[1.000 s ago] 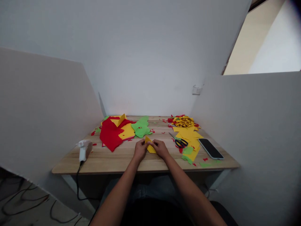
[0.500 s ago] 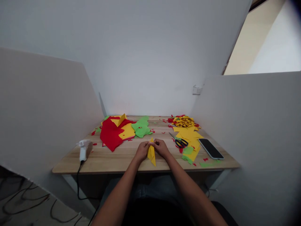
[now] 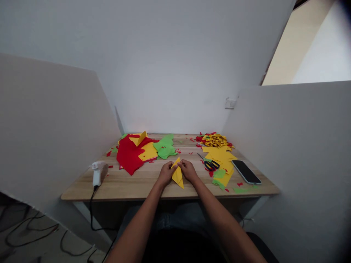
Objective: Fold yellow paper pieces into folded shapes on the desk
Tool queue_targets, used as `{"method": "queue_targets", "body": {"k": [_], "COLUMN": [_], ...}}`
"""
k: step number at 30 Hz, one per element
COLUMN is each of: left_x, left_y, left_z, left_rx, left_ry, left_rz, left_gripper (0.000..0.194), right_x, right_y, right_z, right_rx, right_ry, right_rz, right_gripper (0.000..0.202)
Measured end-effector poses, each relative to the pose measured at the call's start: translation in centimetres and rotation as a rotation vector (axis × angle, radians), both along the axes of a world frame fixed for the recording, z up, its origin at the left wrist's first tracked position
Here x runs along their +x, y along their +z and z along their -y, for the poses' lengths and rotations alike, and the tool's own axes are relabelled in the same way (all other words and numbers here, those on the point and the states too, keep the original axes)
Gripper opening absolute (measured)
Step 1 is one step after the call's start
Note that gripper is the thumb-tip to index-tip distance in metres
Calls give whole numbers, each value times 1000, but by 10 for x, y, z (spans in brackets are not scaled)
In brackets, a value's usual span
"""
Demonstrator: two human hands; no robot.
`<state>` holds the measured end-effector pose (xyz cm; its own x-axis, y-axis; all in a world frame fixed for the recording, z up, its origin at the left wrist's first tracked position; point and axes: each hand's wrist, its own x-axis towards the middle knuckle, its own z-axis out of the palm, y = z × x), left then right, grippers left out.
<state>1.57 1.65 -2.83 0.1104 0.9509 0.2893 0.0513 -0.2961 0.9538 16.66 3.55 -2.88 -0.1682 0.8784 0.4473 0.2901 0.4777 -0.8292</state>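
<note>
A folded piece of yellow paper (image 3: pixel 178 176) is held between my two hands near the front of the wooden table (image 3: pixel 123 188). My left hand (image 3: pixel 166 173) pinches its left edge, thumb on top. On the other side my right hand (image 3: pixel 188 170) pinches the right edge close to the upper tip. The paper narrows to a point at its top and bottom, and creases run along it. The fingertips behind the paper are hidden. To the right of my right hand lie scissors (image 3: pixel 210 164) with dark handles, blades pointing up and left.
Red sheets (image 3: pixel 128 155), yellow paper (image 3: pixel 148 151) and crumpled green paper (image 3: pixel 165 146) lie at the back left. A white glue gun (image 3: pixel 96 175) stands at left, its cord hanging down. At right are folded yellow pieces (image 3: pixel 215 140), yellow offcuts (image 3: pixel 219 156) and a phone (image 3: pixel 246 171).
The folded yellow paper has opened out wider and turned slightly, more of its face showing. Both hands have shifted a little, still pinching it.
</note>
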Motion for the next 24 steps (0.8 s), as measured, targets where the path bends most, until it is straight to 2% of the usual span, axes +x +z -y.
{"method": "queue_targets", "body": {"k": [3, 7, 10, 14, 17, 24], "left_x": [-1, -2, -2, -3, -3, -4], "left_y": [-3, -2, 0, -2, -6, -9], "left_z": [-2, -4, -4, -6, -8, -9], "left_rx": [6, -28, -1, 3, -13, -22], "left_ry": [27, 100, 143, 116, 93, 144], "left_rz": [9, 153, 223, 120, 25, 118], "left_gripper": [32, 31, 29, 29, 29, 34], "right_x": [0, -2, -2, -1, 0, -1], "right_y": [0, 2, 2, 3, 2, -2], "right_z": [2, 4, 4, 3, 3, 0], "right_rx": [2, -5, 23, 44, 54, 25], "right_ry": [11, 97, 70, -35, -34, 39], "right_rz": [-1, 52, 114, 133, 110, 161], "right_gripper": [28, 27, 26, 27, 28, 37]}}
